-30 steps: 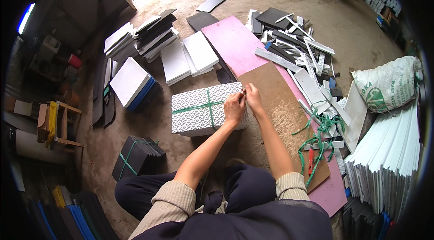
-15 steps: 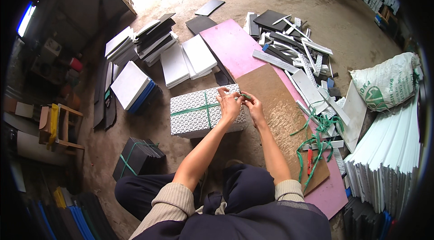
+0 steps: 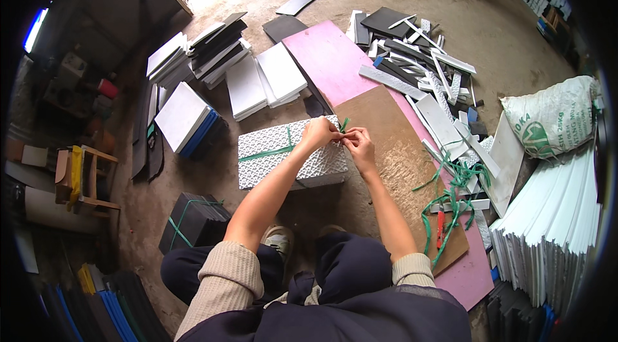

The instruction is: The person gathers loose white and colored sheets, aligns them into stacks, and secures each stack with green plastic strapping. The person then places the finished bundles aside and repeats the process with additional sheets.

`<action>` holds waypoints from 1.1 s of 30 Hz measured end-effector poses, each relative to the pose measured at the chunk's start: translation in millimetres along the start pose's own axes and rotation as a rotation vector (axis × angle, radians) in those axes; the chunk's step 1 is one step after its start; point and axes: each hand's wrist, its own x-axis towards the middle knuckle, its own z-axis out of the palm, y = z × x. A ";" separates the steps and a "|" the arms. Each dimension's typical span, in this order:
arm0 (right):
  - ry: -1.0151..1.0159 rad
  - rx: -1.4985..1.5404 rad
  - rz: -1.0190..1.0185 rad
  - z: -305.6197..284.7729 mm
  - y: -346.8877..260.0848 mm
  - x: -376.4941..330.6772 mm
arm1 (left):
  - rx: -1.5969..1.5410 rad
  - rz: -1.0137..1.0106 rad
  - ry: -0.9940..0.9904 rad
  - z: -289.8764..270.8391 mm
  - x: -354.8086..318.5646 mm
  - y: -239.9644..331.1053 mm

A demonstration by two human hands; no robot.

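In front of my knees sits a stack of white sheets (image 3: 262, 141) with a bumpy patterned top. Green plastic strapping (image 3: 288, 134) crosses over it. At the stack's right edge, my left hand (image 3: 320, 133) pinches the green strapping with curled fingers. Close beside it, my right hand (image 3: 358, 147) is also closed on the strapping, its fingertips meeting the left ones. A short green end sticks up above the fingers. The exact crossing of the strapping is hidden behind the fingertips.
A brown board (image 3: 376, 120) lies on a pink sheet (image 3: 325, 52) at the right, holding a red-handled cutter (image 3: 441, 229) and loose green strips (image 3: 460, 178). Offcuts (image 3: 418, 52) pile beyond. A tied black stack (image 3: 193, 219) and white stacks (image 3: 280, 75) stand left. A white sack (image 3: 547, 113) rests far right.
My left hand has moved right to the stack's edge, beside my right hand. A green end now stands up above the fingers. The stack appears slightly farther left.
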 end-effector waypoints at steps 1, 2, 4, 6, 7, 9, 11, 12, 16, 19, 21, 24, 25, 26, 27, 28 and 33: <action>0.016 -0.042 -0.015 0.7 -2.7 -0.1 | -0.002 -0.003 -0.033 -1.6 4.1 -2.3; 0.033 -0.077 -0.033 2.9 -6.1 0.9 | 0.003 -0.007 -0.063 -5.3 8.9 -4.4; 0.088 -0.311 -0.259 6.5 -13.1 -0.9 | -0.011 -0.069 -0.221 -13.8 20.3 -7.6; 0.116 -0.496 -0.448 6.6 -19.2 -2.2 | -0.029 -0.098 -0.374 -22.3 27.9 -7.1; 0.117 -0.559 -0.527 6.4 -22.8 -1.4 | 0.053 -0.103 -0.414 -26.3 31.8 -6.4; 0.088 -0.589 -0.602 3.9 -18.3 0.2 | 0.149 -0.085 -0.501 -31.0 38.7 3.4; 0.021 -0.508 -0.596 2.3 -8.6 1.1 | 0.205 -0.073 -0.562 -33.4 43.3 7.5; 0.024 -0.483 -0.570 2.6 -4.9 0.8 | 0.176 -0.061 -0.578 -32.6 45.9 4.3; 0.085 -0.365 -0.417 12.3 0.1 -3.3 | 0.108 0.015 -0.494 -28.3 43.2 -7.5; 0.169 -0.343 -0.269 11.8 4.5 -2.1 | 0.090 0.103 -0.145 -16.6 13.2 2.6; 0.184 -0.330 -0.205 15.8 3.7 -2.5 | 0.160 0.200 0.172 -1.3 -11.7 3.5; 0.177 -0.318 -0.150 15.4 2.4 -0.6 | 0.298 0.428 0.485 15.5 -29.6 5.9; 0.174 -0.318 -0.131 14.9 2.0 0.5 | 0.350 0.472 0.528 20.0 -30.4 3.5; 0.174 -0.315 -0.116 15.0 -0.6 1.2 | 0.406 0.518 0.575 21.9 -30.8 2.1; 0.148 -0.309 -0.103 14.0 -4.2 0.3 | 0.408 0.561 0.598 22.0 -31.2 -1.0; 0.159 -0.380 -0.151 13.2 -6.1 -0.7 | 0.398 0.576 0.595 22.7 -30.8 -3.2; 0.228 -0.522 -0.232 12.0 -15.0 -9.2 | 0.175 0.509 0.471 22.9 -29.6 -12.6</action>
